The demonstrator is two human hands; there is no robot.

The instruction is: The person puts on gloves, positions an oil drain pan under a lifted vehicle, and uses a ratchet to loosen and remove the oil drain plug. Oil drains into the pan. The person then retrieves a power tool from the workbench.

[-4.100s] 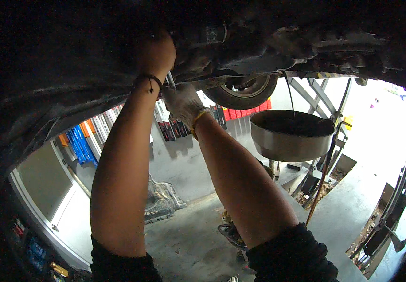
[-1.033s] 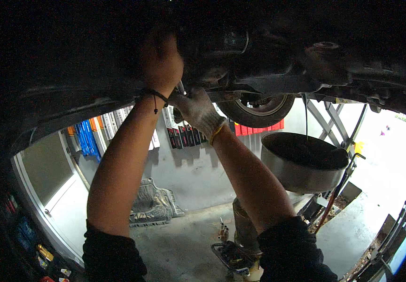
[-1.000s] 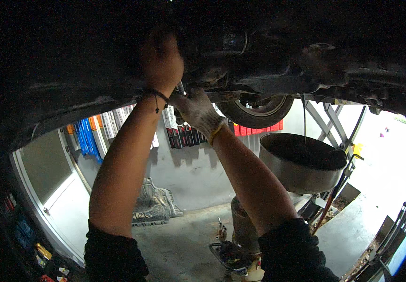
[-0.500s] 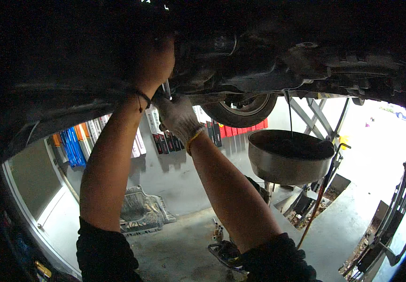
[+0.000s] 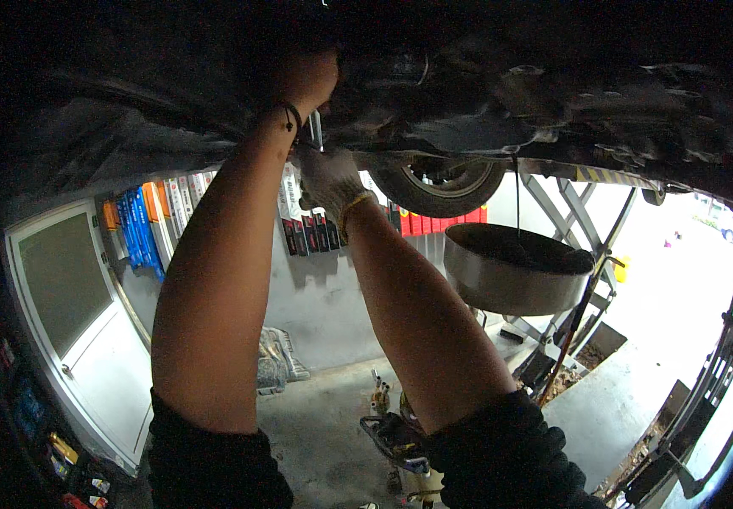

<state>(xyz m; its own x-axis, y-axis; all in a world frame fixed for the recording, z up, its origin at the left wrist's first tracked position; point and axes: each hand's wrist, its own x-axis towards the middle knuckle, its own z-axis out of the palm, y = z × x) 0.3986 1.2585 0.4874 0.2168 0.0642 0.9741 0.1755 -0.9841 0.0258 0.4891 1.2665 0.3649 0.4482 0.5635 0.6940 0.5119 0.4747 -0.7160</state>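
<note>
Both my arms are raised beneath a dark vehicle underside (image 5: 468,102). My left hand (image 5: 307,81), bare and with a dark cord bracelet at the wrist, reaches up into shadow; its fingers are hidden there. Just below it my right hand (image 5: 332,180), in a grey knit glove with a yellowish cuff, is closed at the lower end of a shiny metal rod (image 5: 316,130). The rod runs upward toward the left hand, and its top is lost in the dark. To the right, a thin dark stream of fluid (image 5: 517,195) falls from the underside into a round metal drain pan (image 5: 515,284).
A wheel (image 5: 443,188) hangs beyond my right hand. Lift struts (image 5: 583,212) stand behind the pan. Coloured boxes (image 5: 139,231) line the wall, left of which is a white door (image 5: 112,382). A tool tray (image 5: 396,441) is on the floor, and a grimy panel (image 5: 277,360) leans against the wall.
The view has shifted, showing more of the door and floor. Both hands and the rod sit slightly higher and further right in the picture. The fluid keeps falling into the pan.
</note>
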